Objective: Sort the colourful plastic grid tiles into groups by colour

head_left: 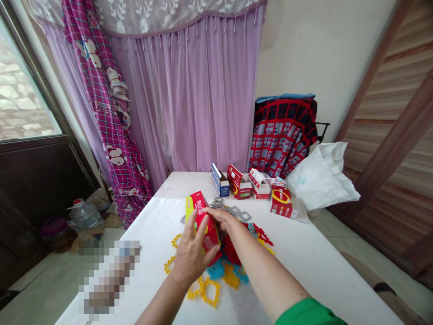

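A red-and-lime box [210,231] is being held over gear pieces [216,271] on the tabletop [291,253]. At seven o'clock, its near side is being touched by the left hand [189,253], grip spread; at three o'clock, its edge is being pinched by the right hand's [222,218] grip, partly hidden. Between one and two o'clock, space is being occupied by three open cartons [241,189].
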Motion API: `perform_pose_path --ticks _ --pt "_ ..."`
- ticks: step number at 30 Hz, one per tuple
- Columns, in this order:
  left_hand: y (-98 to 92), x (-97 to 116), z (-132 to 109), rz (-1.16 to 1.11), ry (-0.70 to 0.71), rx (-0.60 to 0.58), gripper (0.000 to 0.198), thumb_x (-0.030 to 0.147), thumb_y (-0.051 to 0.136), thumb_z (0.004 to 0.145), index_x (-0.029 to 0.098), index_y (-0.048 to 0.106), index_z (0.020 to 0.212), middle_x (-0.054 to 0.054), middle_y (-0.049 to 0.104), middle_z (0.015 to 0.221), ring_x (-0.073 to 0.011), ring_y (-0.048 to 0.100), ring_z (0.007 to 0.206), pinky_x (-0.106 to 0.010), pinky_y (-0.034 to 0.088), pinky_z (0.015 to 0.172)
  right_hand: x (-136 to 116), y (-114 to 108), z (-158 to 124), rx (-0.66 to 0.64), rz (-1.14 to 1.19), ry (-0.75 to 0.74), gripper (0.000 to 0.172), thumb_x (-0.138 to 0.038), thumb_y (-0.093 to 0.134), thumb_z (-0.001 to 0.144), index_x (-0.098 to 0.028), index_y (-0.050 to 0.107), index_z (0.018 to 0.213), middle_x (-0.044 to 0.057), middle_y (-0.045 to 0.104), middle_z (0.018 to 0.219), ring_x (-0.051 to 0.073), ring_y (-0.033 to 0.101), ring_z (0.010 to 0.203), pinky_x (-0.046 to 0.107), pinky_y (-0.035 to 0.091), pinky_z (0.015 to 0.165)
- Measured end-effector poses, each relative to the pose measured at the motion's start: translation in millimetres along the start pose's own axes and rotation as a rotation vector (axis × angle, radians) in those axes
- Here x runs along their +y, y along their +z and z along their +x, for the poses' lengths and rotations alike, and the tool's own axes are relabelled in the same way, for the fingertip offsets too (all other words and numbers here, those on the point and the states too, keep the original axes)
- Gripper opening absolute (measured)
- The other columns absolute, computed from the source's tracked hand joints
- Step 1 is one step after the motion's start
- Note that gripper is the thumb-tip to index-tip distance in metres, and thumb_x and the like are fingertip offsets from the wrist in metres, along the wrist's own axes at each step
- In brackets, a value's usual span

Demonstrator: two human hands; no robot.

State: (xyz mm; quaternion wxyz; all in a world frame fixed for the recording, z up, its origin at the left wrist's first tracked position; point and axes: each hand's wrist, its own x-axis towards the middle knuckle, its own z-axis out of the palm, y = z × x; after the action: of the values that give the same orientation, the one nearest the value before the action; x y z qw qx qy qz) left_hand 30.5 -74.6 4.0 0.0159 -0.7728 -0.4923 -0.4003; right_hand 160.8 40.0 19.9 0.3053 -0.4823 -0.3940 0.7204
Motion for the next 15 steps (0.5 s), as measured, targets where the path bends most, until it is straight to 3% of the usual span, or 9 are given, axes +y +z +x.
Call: perform_pose_path --ticks 3,5,6,8,10,12,15 --pt "-9.9 -18 1 -0.442 -0.583 0.134 0.078 0.060 0.047 0.086 0.024 0.021 0.150 -0.013 0.014 0.160 -0.0313 0.023 0.144 -0.049 0.030 0.113 -2 -8 -11 -0.043 0.079 0.014 0.023 -0.033 0.060 0.080 -0.013 0.062 0.091 0.008 0.071 0.072 0.020 0.069 0.066 0.032 0.057 0.068" --pt "-13.0 -25 4 -0.845 -0.985 0.088 0.084 0.069 0.034 0.086 0.021 0.013 0.151 -0.017 0.023 0.157 -0.0290 0.035 0.139 -0.044 0.036 0.110 -3 -10 -22 -0.092 0.164 0.000 0.021 -0.030 0.056 0.082 -0.012 0.062 0.093 0.009 0.072 0.073 0.019 0.069 0.065 0.032 0.056 0.069" --pt "-13.3 -26 6 -1.035 -1.118 0.032 0.085 0.071 0.030 0.086 0.020 0.012 0.151 -0.019 0.030 0.154 -0.0279 0.043 0.135 -0.041 0.041 0.107 -4 -10 -27 -0.118 0.200 -0.008 0.022 -0.030 0.054 0.083 -0.012 0.062 0.093 0.009 0.072 0.073 0.020 0.069 0.065 0.033 0.056 0.068" --pt "-12.0 -23 11 -1.326 -1.199 -0.099 0.084 0.073 0.032 0.084 0.021 0.019 0.149 -0.018 0.046 0.145 -0.0270 0.055 0.124 -0.040 0.047 0.100 -4 -6 -38 -0.164 0.228 -0.024 0.024 -0.034 0.053 0.082 -0.014 0.062 0.093 0.009 0.072 0.075 0.021 0.070 0.067 0.035 0.056 0.069" --pt "-8.9 -17 17 -1.501 -1.142 -0.196 0.079 0.073 0.039 0.082 0.022 0.034 0.143 -0.015 0.061 0.130 -0.0277 0.063 0.114 -0.042 0.051 0.095 -4 2 -45 -0.192 0.217 -0.072 0.027 -0.038 0.056 0.080 -0.016 0.062 0.092 0.009 0.072 0.077 0.023 0.070 0.072 0.036 0.056 0.071" --pt "-5.4 -11 23 -1.611 -1.112 -0.217 0.071 0.068 0.045 0.083 0.018 0.046 0.134 -0.014 0.070 0.114 -0.0285 0.068 0.103 -0.043 0.052 0.092 -4 10 -48 -0.202 0.208 -0.173 0.026 -0.037 0.060 0.075 -0.018 0.062 0.092 0.008 0.072 0.080 0.024 0.070 0.078 0.035 0.055 0.073" --pt "-1.5 -9 30 -1.651 -1.168 -0.165 0.054 0.051 0.052 0.087 0.013 0.053 0.125 -0.011 0.075 0.095 -0.0247 0.072 0.085 -0.040 0.053 0.089 -4 13 -46 -0.213 0.202 -0.282 0.026 -0.032 0.064 0.069 -0.019 0.060 0.091 0.007 0.072 0.082 0.024 0.070 0.081 0.034 0.054 0.075"
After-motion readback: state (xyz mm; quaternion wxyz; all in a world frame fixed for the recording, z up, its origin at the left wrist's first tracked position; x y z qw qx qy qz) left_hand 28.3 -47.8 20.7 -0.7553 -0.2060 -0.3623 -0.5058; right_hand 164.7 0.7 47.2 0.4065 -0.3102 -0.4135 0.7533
